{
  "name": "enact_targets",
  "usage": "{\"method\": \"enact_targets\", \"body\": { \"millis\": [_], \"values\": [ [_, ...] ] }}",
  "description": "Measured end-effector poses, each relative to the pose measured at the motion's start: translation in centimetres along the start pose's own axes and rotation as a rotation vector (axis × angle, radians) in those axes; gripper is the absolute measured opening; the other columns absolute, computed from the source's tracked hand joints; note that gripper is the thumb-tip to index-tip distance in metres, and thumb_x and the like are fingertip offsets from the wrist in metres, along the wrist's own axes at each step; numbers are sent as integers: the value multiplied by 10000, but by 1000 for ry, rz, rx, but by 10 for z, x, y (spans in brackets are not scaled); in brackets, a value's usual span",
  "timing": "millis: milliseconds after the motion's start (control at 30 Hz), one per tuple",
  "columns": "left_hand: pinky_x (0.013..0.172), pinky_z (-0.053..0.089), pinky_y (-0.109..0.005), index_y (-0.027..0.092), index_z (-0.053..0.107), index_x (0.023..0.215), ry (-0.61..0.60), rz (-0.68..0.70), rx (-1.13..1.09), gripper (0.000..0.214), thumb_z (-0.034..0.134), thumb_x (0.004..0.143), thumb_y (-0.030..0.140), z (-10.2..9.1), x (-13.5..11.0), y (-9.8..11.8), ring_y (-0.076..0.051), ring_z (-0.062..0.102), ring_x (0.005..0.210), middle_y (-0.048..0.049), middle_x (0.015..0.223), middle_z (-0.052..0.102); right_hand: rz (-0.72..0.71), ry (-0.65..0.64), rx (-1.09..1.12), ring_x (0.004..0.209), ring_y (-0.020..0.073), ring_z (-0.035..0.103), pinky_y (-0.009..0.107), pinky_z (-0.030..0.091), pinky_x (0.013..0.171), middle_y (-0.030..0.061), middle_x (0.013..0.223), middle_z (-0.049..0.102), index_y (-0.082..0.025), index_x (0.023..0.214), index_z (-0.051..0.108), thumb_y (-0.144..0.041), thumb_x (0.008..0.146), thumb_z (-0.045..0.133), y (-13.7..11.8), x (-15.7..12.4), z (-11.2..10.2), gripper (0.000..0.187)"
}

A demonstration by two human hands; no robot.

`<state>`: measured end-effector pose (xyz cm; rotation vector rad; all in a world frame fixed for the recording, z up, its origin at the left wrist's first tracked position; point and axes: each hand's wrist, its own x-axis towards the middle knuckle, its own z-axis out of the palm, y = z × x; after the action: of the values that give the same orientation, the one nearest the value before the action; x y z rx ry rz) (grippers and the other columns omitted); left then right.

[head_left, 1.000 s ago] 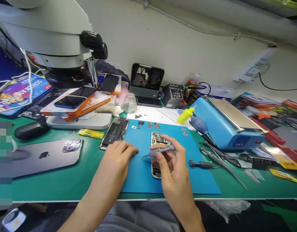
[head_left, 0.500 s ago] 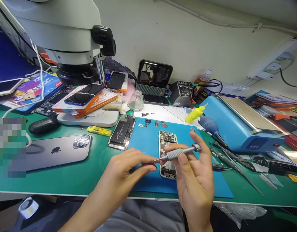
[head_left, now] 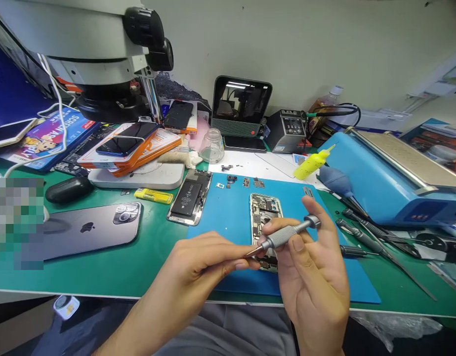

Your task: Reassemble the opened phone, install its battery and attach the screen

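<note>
My right hand (head_left: 312, 267) grips a small grey metal screwdriver (head_left: 287, 234), held level above the blue mat (head_left: 231, 212) with its tip pointing left. My left hand (head_left: 201, 267) pinches its thumb and forefinger together right at that tip; whatever is between them is too small to see. Behind both hands an opened phone chassis (head_left: 264, 207) lies on the mat with its boards exposed. Several tiny parts (head_left: 237, 182) sit along the mat's far edge.
A phone half with its battery (head_left: 189, 197) lies at the mat's left edge, a grey phone (head_left: 87, 230) face down further left. Microscope (head_left: 83, 54) at back left, blue heating machine (head_left: 391, 183) at right, loose tools (head_left: 364, 237) beside it, yellow bottle (head_left: 311, 163) behind.
My right hand lifted the screwdriver off the chassis and turned it level. My left hand rose from the mat and closed its fingertips on the tip. The view shifted slightly.
</note>
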<state>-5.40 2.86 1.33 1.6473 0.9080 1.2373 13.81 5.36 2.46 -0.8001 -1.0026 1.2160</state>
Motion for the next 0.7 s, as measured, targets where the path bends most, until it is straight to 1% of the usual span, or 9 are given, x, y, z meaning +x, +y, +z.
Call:
{"method": "enact_targets", "body": {
  "millis": [100, 200, 333, 400, 600, 700],
  "values": [
    [928, 564, -191, 372, 790, 1366, -11, -2, 11, 332, 654, 1124, 190, 0, 0, 1, -85, 769, 1018, 103, 1127, 868, -7, 7, -4, 947, 174, 781, 265, 665, 796, 27, 1012, 796, -374, 1507, 575, -271, 1079, 657, 1, -1, 1, 447],
    [930, 567, -200, 328, 773, 1394, -45, 8, 35, 321, 632, 1136, 200, 0, 0, 3, -95, 755, 1034, 84, 1164, 864, -19, 7, -11, 952, 183, 780, 284, 675, 819, 30, 1008, 795, -378, 1515, 571, -271, 1082, 643, 1, -2, 1, 452],
    [948, 562, -197, 294, 756, 1411, -61, 17, 55, 332, 596, 1147, 173, 0, 2, 3, -92, 742, 1049, 70, 1186, 856, -36, -3, -14, 916, 156, 766, 251, 661, 828, 28, 1012, 801, -377, 1521, 571, -272, 1081, 644, 2, -2, 0, 458],
    [937, 559, -196, 289, 763, 1394, -61, 28, 64, 323, 595, 1146, 167, 0, 2, 2, -92, 740, 1039, 71, 1173, 855, -36, 3, -23, 920, 155, 763, 253, 658, 841, 28, 1011, 798, -377, 1524, 571, -283, 1079, 654, 1, -3, -1, 462],
    [929, 562, -203, 283, 773, 1374, -72, 24, 66, 299, 618, 1138, 183, -1, 1, 2, -98, 745, 1027, 64, 1161, 857, -33, 8, -42, 915, 160, 758, 267, 658, 835, 25, 1002, 784, -386, 1510, 571, -285, 1078, 660, 1, -4, -1, 452],
    [924, 561, -199, 275, 781, 1354, -75, 18, 67, 284, 624, 1135, 185, -2, 0, 4, -98, 752, 1024, 62, 1146, 859, -34, -2, -50, 919, 160, 754, 252, 654, 799, 23, 1005, 783, -391, 1496, 573, -287, 1082, 653, 1, -4, -1, 435]
  ]
}}
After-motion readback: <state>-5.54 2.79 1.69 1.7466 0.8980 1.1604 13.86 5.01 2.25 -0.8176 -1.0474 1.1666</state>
